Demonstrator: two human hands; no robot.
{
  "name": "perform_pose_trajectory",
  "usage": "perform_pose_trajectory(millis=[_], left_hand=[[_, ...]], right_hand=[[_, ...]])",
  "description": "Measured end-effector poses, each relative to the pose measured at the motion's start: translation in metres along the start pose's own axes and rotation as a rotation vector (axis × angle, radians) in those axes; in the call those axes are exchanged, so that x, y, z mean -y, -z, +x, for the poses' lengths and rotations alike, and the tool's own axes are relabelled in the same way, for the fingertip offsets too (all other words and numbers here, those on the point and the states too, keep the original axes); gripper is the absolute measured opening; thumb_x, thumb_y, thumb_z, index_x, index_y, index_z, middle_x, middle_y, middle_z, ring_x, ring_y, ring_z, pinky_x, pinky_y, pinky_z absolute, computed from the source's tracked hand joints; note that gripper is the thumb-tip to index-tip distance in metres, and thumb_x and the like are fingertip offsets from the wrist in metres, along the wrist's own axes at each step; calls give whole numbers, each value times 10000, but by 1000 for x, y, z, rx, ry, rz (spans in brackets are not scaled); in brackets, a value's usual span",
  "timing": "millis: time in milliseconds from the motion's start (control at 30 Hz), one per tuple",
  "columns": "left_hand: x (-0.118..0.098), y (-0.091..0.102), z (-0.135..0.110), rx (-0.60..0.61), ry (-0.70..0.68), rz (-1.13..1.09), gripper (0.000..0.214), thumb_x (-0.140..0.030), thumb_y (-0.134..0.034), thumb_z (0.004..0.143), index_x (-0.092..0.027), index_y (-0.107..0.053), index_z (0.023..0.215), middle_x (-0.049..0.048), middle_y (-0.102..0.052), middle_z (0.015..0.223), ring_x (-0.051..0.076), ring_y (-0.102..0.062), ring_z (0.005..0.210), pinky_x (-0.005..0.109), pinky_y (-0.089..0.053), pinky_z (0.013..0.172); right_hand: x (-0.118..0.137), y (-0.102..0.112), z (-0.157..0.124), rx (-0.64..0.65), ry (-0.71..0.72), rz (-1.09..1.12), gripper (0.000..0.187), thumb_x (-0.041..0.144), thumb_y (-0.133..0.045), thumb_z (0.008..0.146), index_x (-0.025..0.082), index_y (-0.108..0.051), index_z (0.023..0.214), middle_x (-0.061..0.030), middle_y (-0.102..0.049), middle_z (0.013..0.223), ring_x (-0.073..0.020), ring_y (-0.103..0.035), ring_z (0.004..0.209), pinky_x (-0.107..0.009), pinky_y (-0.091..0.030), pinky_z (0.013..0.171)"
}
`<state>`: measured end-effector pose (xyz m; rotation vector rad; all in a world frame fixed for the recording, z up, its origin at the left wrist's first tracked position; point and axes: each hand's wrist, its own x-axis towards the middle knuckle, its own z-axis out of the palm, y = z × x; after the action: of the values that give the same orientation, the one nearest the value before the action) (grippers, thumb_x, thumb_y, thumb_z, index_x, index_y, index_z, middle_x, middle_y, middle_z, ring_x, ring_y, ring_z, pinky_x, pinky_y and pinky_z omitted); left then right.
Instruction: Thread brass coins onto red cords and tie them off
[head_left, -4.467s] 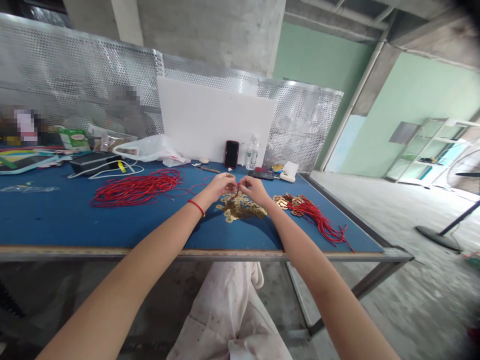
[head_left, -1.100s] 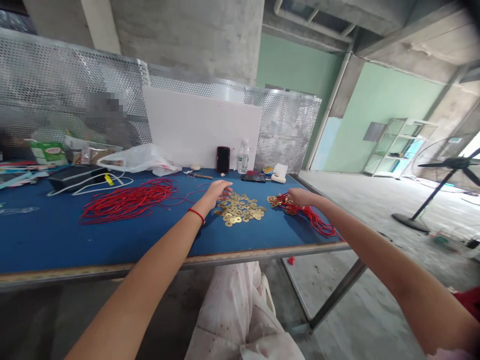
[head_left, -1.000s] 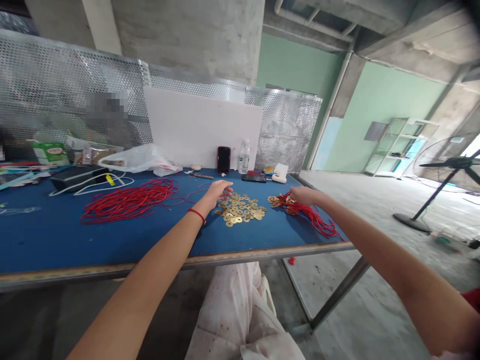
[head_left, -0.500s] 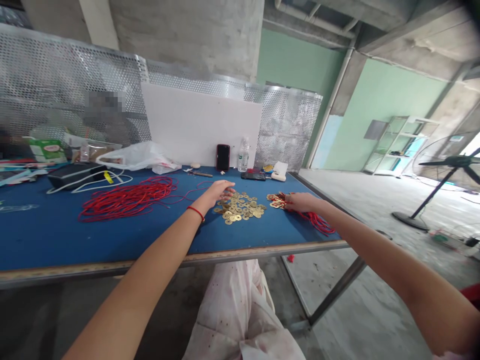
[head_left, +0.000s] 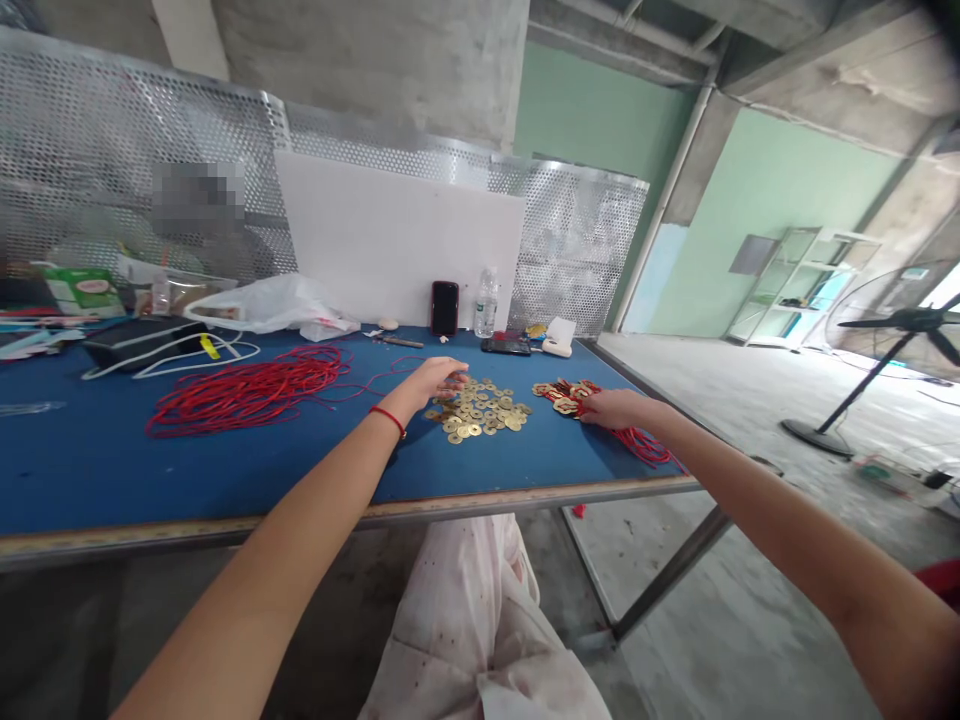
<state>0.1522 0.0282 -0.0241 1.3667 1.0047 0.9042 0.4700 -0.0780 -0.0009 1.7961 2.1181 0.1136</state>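
A loose pile of brass-coloured coins with holes lies on the blue tabletop in front of me. My left hand hovers at the pile's left edge, fingers loosely bent and apart, with no coin visible in them. To the right lies a bundle of similar coins tied with red cord, whose loose red cord ends trail toward the table's front right. My right hand is closed over the bundle where coins and cords meet; its fingertips are partly hidden.
Left of the pile sprawls a heap of red cord, one strand running toward my left hand. Behind are a phone standing upright, a water bottle, a dark flat device and a plastic bag. A person sits beyond the perforated screen.
My right hand has shifted slightly right, uncovering more of the corded coins. My left hand stays beside the loose pile. The whole view has tilted a little.
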Motion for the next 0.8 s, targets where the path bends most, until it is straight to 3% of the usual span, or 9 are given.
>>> perform_pose_trajectory(millis=[100, 200, 400, 600, 800], left_hand=[[0, 0, -1, 38, 2, 0, 283, -359, -744, 591, -151, -617, 736, 37, -644, 720, 130, -603, 596, 241, -471, 540], [0, 0, 0, 35, 14, 7, 278, -352, -746, 589, -150, -619, 733, 36, -641, 714, 131, -601, 600, 242, -473, 544], [2, 1, 2, 44, -2, -9, 270, -331, -750, 579, -153, -622, 737, 43, -654, 737, 139, -617, 650, 235, -475, 569], [1, 2, 0, 57, -11, 1, 299, -363, -762, 564, -154, -619, 724, 52, -660, 751, 144, -619, 650, 239, -467, 575], [-3, -2, -5, 50, 11, 30, 277, -346, -751, 586, -145, -623, 726, 50, -652, 739, 125, -591, 597, 236, -468, 556]], right_hand=[[3, -3, 1, -1, 3, 11, 418, 429, -316, 929, 188, -606, 1111, -134, -656, 1015, -252, -628, 882, -301, -425, 693], [4, 8, 3, -49, 18, 4, 404, 380, -301, 942, 169, -624, 1059, -141, -654, 1008, -245, -623, 882, -286, -417, 685], [14, 21, 22, -262, -187, -28, 418, 339, -260, 953, 137, -611, 1057, -185, -637, 1055, -265, -615, 946, -292, -434, 683], [31, 0, 38, -149, -147, -13, 499, 452, -241, 945, 128, -537, 1182, -208, -634, 1071, -299, -630, 936, -359, -472, 731], [36, -3, 34, -146, -1, -134, 391, 193, -254, 929, 103, -619, 1035, -211, -636, 1078, -288, -624, 965, -392, -467, 797]])
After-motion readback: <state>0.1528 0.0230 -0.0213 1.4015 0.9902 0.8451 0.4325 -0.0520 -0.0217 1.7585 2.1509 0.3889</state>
